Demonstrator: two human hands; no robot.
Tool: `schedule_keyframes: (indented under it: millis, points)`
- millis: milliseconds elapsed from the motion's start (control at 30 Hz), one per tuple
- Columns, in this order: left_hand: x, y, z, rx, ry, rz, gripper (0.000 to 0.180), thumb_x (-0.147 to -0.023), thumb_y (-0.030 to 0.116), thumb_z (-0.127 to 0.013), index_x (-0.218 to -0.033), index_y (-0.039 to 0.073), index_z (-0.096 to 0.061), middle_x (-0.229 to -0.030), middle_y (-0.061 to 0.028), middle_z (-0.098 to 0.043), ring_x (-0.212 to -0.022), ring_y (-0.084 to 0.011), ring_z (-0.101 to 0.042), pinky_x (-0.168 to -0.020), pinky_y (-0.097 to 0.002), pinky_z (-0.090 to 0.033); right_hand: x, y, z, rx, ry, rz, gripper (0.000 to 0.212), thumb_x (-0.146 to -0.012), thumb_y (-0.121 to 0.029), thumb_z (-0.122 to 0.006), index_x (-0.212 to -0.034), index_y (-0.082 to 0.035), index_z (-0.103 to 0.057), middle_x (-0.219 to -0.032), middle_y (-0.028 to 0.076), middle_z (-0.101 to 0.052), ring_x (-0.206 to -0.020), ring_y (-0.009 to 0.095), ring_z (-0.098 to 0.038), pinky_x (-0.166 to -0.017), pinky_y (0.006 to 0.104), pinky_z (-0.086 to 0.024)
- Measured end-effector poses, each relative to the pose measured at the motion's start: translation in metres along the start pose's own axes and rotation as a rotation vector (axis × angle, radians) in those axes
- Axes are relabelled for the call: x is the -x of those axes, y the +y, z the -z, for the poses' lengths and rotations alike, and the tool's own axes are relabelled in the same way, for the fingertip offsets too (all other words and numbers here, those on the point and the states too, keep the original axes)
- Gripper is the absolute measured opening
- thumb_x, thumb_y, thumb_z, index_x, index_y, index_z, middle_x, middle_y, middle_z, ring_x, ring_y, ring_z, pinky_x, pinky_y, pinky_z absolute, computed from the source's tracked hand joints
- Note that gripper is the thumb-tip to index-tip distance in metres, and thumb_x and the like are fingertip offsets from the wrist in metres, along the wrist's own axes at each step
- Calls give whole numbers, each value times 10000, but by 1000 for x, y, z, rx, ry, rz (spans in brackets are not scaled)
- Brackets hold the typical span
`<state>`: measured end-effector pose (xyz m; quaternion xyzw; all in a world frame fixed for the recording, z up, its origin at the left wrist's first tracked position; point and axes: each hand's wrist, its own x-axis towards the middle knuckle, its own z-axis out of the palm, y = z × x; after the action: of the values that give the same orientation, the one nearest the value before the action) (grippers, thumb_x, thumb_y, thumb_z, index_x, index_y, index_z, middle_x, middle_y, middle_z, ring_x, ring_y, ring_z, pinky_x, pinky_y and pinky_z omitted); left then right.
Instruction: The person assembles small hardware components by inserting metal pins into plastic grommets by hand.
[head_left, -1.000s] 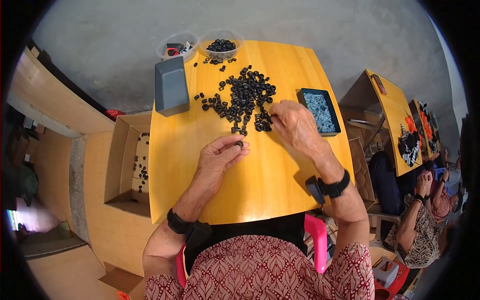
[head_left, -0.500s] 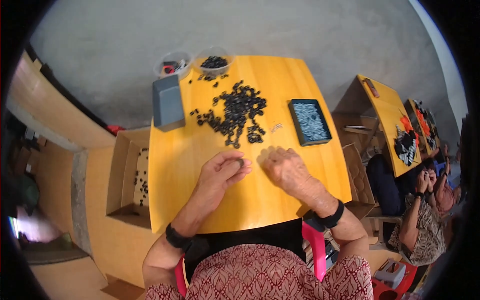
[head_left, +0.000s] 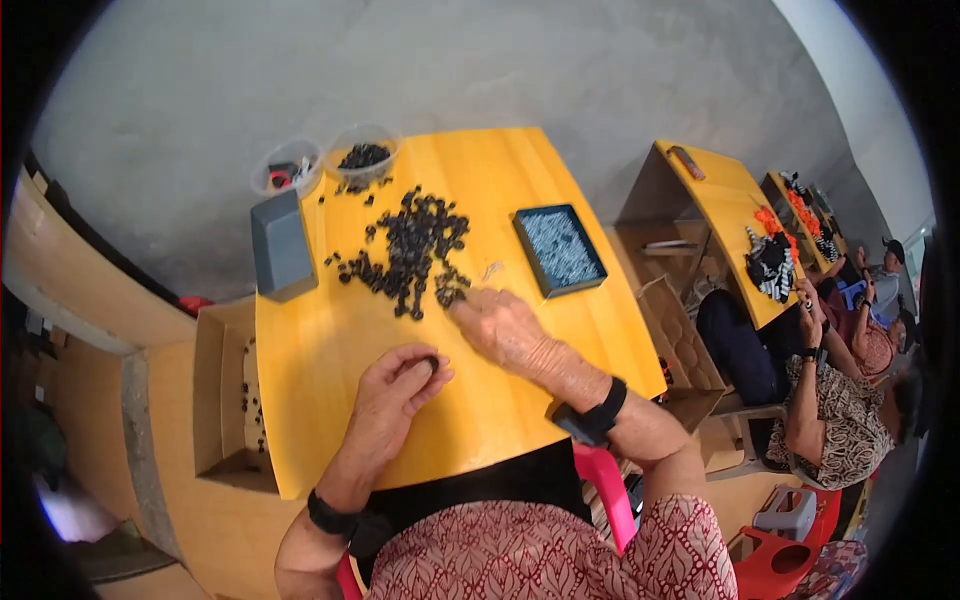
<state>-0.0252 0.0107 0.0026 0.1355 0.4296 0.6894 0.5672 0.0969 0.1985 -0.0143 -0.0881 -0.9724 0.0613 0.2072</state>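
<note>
My left hand (head_left: 392, 392) is closed over the near part of the yellow table, pinching a small round black part (head_left: 431, 363) between thumb and fingers. My right hand (head_left: 503, 328) reaches to the near right edge of a heap of small black parts (head_left: 412, 240). Its fingers are drawn together at a few black parts (head_left: 450, 286) there; whether one is between the fingertips is hidden. Right of the heap lie a few thin, light pins (head_left: 492, 269). A dark tray (head_left: 577, 290) full of small silvery pins stands farther right.
A grey open bin (head_left: 281, 250) stands at the table's left edge. Behind it are two clear tubs, one with black parts (head_left: 363, 156), one with mixed items (head_left: 287, 172). A cardboard box (head_left: 222, 400) is below left. Other people work at tables to the right.
My right hand has moved from bare table to the near edge of the heap. My left hand still holds its black part, now a little lower. The whole view has shifted and tilted.
</note>
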Motion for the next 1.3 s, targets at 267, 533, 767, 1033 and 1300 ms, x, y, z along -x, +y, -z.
schedule_keyframes:
  millis: [267, 533, 767, 1033, 1300]
  points:
    - [-6, -9, 9, 40, -23, 23, 202, -948, 90, -625, -1139, 23, -617, -1071, -92, -677, -987, -180, -678, -854, -240, -560, -21, 55, 42, 300, 6, -121, 174, -779, -119, -686, -944, -65, -671, -794, 74, -598, -804, 272, -589, -718, 374, -490]
    - [-5, -12, 16, 61, -7, 19, 185, -945, 97, -631, -1121, 37, -632, -1049, -76, -681, -967, -172, -681, -843, -233, -559, -28, 63, 20, 255, -117, 20, 104, -835, -138, -660, -899, -59, -678, -849, 72, -617, -861, 250, -571, -795, 372, -451]
    - [-3, -12, 16, 37, -5, 22, 182, -945, 103, -631, -1118, 47, -635, -1042, -63, -679, -963, -165, -679, -844, -236, -555, -26, 62, 26, 159, -42, -37, 122, -772, -62, -674, -891, -38, -664, -813, 96, -604, -856, 283, -581, -780, 376, -462]
    - [-4, -11, 17, 33, -7, 24, 175, -950, 97, -622, -1117, 45, -634, -1045, -66, -678, -971, -163, -677, -844, -233, -556, -26, 73, 59, 233, -16, -58, 159, -770, -73, -659, -924, -58, -693, -859, 82, -638, -879, 258, -581, -806, 396, -457]
    - [-5, -13, 15, 30, 0, 25, 178, -950, 95, -622, -1119, 40, -631, -1047, -67, -679, -971, -161, -679, -845, -231, -560, -20, 59, 28, 272, -120, -2, 173, -772, -107, -675, -938, -61, -660, -846, 70, -615, -893, 255, -554, -833, 367, -422]
